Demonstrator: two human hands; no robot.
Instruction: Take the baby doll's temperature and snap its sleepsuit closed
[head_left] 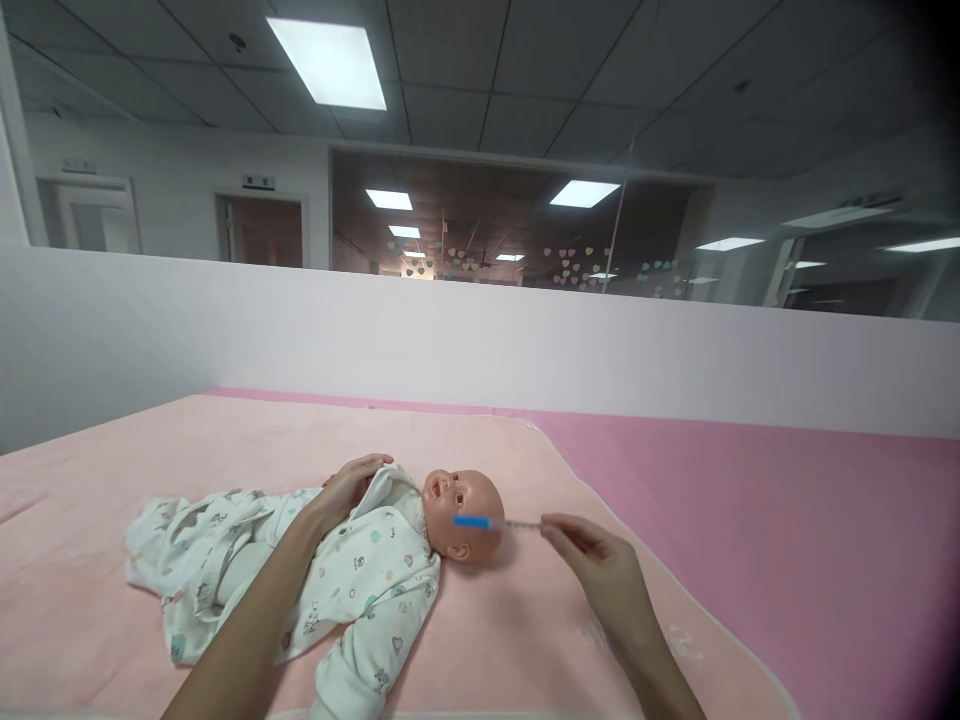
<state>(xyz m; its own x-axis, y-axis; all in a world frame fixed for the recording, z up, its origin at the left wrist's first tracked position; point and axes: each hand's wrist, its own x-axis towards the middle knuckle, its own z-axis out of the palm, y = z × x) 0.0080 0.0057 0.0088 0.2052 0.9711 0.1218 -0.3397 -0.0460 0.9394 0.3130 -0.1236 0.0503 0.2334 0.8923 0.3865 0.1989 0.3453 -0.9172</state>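
Observation:
A baby doll [465,515] in white patterned clothes [360,580] lies on its back on a pale pink blanket [112,480], head to the right. My left hand [349,485] rests on the doll's chest and shoulder, fingers curled over the cloth. My right hand [592,560] pinches the end of a thin thermometer [495,523] with a blue tip. Its blue end lies against the side of the doll's head, near the ear.
The blanket covers part of a darker pink sheet [750,520] that runs to the right. A white partition wall [480,340] stands behind the bed, with glass panels and office ceiling lights above it.

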